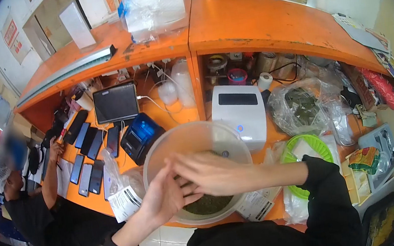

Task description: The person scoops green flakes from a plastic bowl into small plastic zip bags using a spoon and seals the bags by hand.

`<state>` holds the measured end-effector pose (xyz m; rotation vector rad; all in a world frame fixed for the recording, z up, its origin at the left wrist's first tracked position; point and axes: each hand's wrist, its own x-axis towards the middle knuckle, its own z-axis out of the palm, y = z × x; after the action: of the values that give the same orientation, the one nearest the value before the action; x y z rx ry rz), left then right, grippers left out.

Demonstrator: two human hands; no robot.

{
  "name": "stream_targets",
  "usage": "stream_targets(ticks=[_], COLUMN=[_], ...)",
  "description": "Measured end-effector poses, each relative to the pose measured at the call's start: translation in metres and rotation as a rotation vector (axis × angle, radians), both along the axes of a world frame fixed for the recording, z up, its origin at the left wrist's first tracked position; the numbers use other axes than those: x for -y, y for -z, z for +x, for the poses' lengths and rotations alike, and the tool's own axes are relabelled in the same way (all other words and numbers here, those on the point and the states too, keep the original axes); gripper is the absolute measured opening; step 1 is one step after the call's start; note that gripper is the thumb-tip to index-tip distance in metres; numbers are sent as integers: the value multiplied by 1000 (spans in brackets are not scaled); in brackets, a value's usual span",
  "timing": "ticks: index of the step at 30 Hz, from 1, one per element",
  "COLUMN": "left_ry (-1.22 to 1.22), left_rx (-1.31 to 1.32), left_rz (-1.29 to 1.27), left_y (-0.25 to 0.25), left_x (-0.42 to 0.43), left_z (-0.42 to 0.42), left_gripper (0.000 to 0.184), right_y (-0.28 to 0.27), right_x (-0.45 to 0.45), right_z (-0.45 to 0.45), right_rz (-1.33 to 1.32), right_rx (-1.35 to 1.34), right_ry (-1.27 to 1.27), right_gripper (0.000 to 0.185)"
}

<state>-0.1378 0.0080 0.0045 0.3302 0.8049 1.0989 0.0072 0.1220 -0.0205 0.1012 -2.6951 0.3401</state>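
A clear round plastic tub [231, 135] stands at the counter's near edge, with dark green crumbly material [208, 203] in its bottom. Over the tub, my left hand [162, 196] is turned palm inward with its fingers apart. My right hand [211, 174] crosses above it, fingers stretched out and partly blurred, and the two hands touch or overlap near the fingertips. Nothing shows in either hand. Part of the green material is hidden beneath them.
Several phones [84, 179], a tablet [116, 103] and a blue-black device [141, 138] lie left. A white printer [238, 112], a bag of green leaves [300, 108] and a green basket [329, 149] sit right. A co-worker [44, 215] sits far left.
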Motion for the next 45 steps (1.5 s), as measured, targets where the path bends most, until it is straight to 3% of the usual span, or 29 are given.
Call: stream_targets(ticks=[1,3,4,7,9,10,11,12,14,15,16,18,21,22,25,27,29,31,34,37,40,43,45], left_ry=[-23,-50,-56,30,58,71,83,23,76,94,-47,-129,-8,71,346,186,80,51,147,182,198,198,208], left_rx=[0,-11,24,-281,-834,-1084,-1328,-1443,-1633,-1732,-1753,-1887,-1799,-1723,-1694,-1775,-1798,-1770,-1877,-1809,-1699,-1653,-1620], left_rz=[18,50,24,129,365,439,521,510,375,299,554,746,849,850,357,518,648,735,775,810,812,816,811], left_y=[1,0,3,8,9,10,13,17,7,6,15,9,23,29,17,9,3,1,13,11,1,-3,-3], left_x=[1,0,-3,-4,-4,-3,-3,-2,-4,-4,-6,-12,-17,-17,-10,-8,-10,-10,-12,-14,-13,-9,-5], left_z=[3,10,9,2,-1,-6,-7,-4,8,12,13,26,12,4,0,4,11,17,11,15,17,15,13], left_gripper=[52,47,42,48,43,37,31,18,16,15,12,14,24,29,45,48,51,51,49,48,48,48,46], right_y=[11,10,14,17,-1,2,8,16,25,12,-14,-10,-16,-15,12,69,101,106,174,165,133,120,128], right_x=[8,-1,-4,-18,-32,-37,-45,-54,-60,-54,-44,-43,-50,-57,-70,-76,-63,-37,-25,-23,-30,-48,-60], right_z=[-7,-8,-5,3,9,16,19,20,34,41,50,68,104,124,191,258,300,297,324,322,314,317,330], right_rz=[-136,-357,-260,-53,-57,-137,-130,-115,-109,-285,-459,-324,-273,-330,-430,-247,-438,-499,-535,-514,-328,-567,-399], right_rx=[70,489,416,304,358,282,59,-160,-261,-26,207,211,-96,-8,116,419,711,651,81,-98,-134,-279,-61], right_ry=[-12,188,182,175,219,327,189,49,-69,94,252,342,334,442,913,1231,1423,1503,1671,1746,1767,1591,1573], right_gripper=[61,45,39,25,19,21,23,25,38,38,39,29,19,18,20,33,49,54,49,46,32,19,15])
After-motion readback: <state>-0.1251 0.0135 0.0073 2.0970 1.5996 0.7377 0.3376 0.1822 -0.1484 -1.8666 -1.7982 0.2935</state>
